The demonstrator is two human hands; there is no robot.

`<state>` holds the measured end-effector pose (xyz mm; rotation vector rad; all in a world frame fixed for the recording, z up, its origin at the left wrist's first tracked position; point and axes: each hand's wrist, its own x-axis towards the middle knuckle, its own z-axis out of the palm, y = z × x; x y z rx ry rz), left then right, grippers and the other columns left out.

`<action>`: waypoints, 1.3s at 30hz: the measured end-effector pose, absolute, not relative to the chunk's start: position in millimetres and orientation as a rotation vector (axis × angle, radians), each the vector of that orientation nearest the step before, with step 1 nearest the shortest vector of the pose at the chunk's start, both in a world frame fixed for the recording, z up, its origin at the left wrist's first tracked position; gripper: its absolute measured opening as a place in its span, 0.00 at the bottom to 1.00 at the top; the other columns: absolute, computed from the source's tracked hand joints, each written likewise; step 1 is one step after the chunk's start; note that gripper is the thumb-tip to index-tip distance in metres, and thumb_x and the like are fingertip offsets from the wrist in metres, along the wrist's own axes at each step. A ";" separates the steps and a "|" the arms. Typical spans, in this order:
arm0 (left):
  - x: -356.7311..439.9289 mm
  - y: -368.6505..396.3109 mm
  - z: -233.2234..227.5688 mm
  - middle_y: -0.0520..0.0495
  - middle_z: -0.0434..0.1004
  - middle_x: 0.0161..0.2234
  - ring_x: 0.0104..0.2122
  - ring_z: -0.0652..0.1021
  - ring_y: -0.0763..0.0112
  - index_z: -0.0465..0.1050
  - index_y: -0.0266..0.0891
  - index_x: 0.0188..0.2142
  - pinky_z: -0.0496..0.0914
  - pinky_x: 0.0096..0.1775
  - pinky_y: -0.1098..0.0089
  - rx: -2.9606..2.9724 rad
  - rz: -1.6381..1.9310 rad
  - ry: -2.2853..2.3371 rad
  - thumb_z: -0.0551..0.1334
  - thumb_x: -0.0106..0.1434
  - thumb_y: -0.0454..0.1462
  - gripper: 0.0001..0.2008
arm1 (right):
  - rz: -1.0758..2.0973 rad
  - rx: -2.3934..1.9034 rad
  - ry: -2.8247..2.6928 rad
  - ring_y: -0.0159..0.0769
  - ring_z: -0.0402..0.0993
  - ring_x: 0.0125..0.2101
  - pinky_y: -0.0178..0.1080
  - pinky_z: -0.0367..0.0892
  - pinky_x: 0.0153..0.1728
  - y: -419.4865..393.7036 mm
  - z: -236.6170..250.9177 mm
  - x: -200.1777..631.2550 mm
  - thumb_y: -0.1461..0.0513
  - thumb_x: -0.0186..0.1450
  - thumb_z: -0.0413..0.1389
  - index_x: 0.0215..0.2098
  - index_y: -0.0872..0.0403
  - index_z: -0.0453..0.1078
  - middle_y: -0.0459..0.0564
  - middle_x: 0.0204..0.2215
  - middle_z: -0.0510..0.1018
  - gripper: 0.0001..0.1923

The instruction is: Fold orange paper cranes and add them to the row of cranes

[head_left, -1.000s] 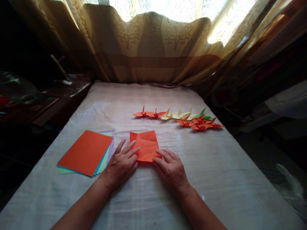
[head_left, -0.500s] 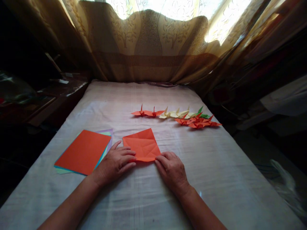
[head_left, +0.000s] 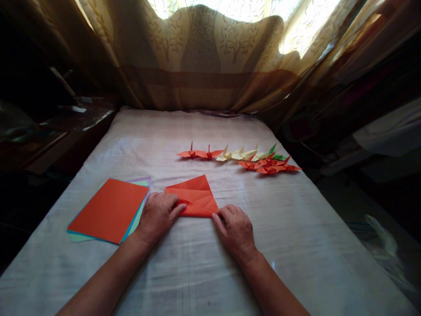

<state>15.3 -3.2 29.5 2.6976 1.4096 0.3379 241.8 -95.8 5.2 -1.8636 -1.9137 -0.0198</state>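
Note:
A creased sheet of orange origami paper [head_left: 196, 197] lies on the cloth between my hands, its near edge folded up straight. My left hand [head_left: 162, 214] grips the paper's near left corner, thumb along the edge and fingers curled over it. At the near right corner, my right hand [head_left: 235, 228] pinches the paper between thumb and fingers. Left of my left hand lies a stack of coloured paper [head_left: 110, 210], orange on top with blue, green and purple edges showing beneath.
Behind the sheet stand orange paper cranes [head_left: 271, 166], pale yellow cranes [head_left: 241, 153] and a green crane [head_left: 274, 151], in a row and a cluster. A light cloth [head_left: 197, 272] covers the surface. A patterned curtain [head_left: 200, 57] hangs at the far end.
My left hand's fingers have gone from spread flat to curled around the paper's left corner. The near edge now looks straighter. My right hand keeps its pinch; the view has shifted slightly.

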 end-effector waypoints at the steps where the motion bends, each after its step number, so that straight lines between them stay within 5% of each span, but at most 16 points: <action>1: 16.7 -3.6 28.7 0.46 0.75 0.26 0.30 0.74 0.60 0.71 0.40 0.28 0.66 0.37 0.61 2.734 0.354 1.421 0.59 0.67 0.45 0.14 | -0.026 -1.872 -1.906 0.37 0.67 0.32 0.37 0.57 0.35 -95.6 5.0 242.1 0.59 0.69 0.54 0.28 0.51 0.68 0.47 0.28 0.73 0.11; 7: 22.4 -13.5 21.9 0.41 0.78 0.43 0.43 0.75 0.57 0.75 0.39 0.44 0.68 0.48 0.58 2.995 0.849 1.188 0.56 0.69 0.34 0.10 | -0.041 -1.896 -1.886 0.37 0.67 0.32 0.38 0.56 0.35 -94.3 1.9 241.9 0.59 0.68 0.55 0.27 0.51 0.68 0.47 0.27 0.73 0.11; 14: 36.4 -35.8 12.3 0.46 0.80 0.48 0.54 0.74 0.61 0.76 0.42 0.49 0.59 0.63 0.54 3.005 0.835 0.811 0.56 0.69 0.33 0.14 | -0.083 -1.898 -1.889 0.37 0.66 0.31 0.37 0.55 0.35 -92.9 2.5 240.8 0.59 0.67 0.56 0.26 0.52 0.68 0.47 0.27 0.72 0.11; 21: 35.7 -43.5 11.8 0.42 0.76 0.55 0.55 0.74 0.57 0.71 0.37 0.57 0.68 0.58 0.55 2.983 0.571 0.748 0.53 0.72 0.41 0.19 | -0.094 -1.889 -1.883 0.36 0.65 0.30 0.37 0.55 0.35 -92.9 3.1 241.2 0.59 0.67 0.56 0.26 0.52 0.67 0.47 0.26 0.72 0.12; 39: 30.2 -43.1 5.8 0.41 0.71 0.59 0.59 0.70 0.55 0.66 0.36 0.61 0.68 0.58 0.52 2.927 0.443 0.755 0.53 0.71 0.40 0.21 | -0.013 -1.884 -1.841 0.36 0.66 0.31 0.37 0.56 0.35 -94.7 4.3 245.4 0.62 0.66 0.55 0.26 0.52 0.67 0.47 0.26 0.72 0.10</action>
